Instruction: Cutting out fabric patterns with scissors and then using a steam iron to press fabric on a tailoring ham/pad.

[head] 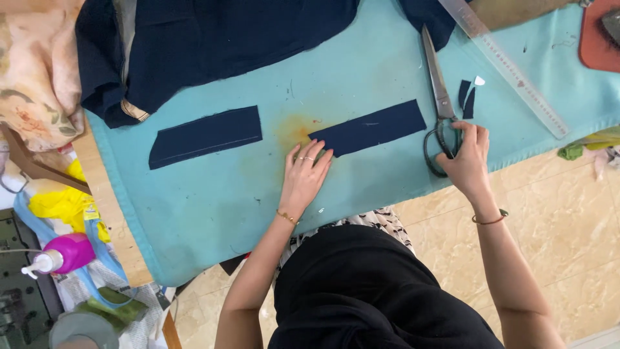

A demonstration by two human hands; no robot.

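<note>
Turquoise table [213, 213], navy strips [205, 136], scissors [439, 90], ruler [510, 71]

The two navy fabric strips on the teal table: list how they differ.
The left strip lies untouched; the right strip has the left hand pressing its near end. The left strip's left end is cut slanted; the right strip's ends look squarer. Both are navy, flat and tilted alike.

the scissors' handle loops [441, 145] are partly hidden under the right hand [466, 157]. just past its fingers, the clear ruler [510, 68] is cut by the top edge. beyond the left hand [305, 174], the large navy cloth [219, 39] runs off frame.
</note>
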